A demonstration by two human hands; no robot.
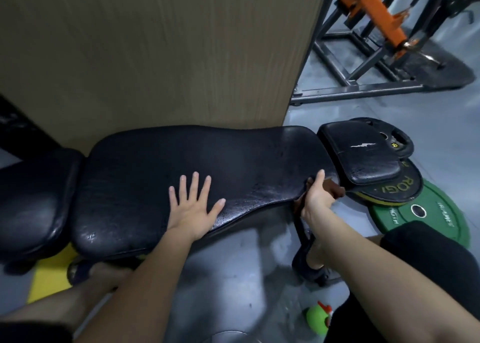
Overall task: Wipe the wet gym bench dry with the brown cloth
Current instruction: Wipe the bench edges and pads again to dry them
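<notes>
A black padded gym bench (pixel 161 166) runs left to right across the view, its near edge cracked and glistening. My left hand (pixel 193 209) lies flat on the pad's near edge with the fingers spread. My right hand (pixel 315 198) grips the brown cloth (pixel 335 188) against the bench's near right corner, thumb resting on the pad. Most of the cloth is hidden under that hand and below the pad's edge. A smaller black end pad (pixel 363 155) with a white tear sits just beyond the cloth.
A tall wooden panel (pixel 155 51) stands right behind the bench. Stacked weight plates, black (pixel 397 186) and green (pixel 426 212), lie on the grey floor at the right. A dark metal machine frame (pixel 363 57) stands at the back right. A green spray bottle (pixel 318 319) lies near my knee.
</notes>
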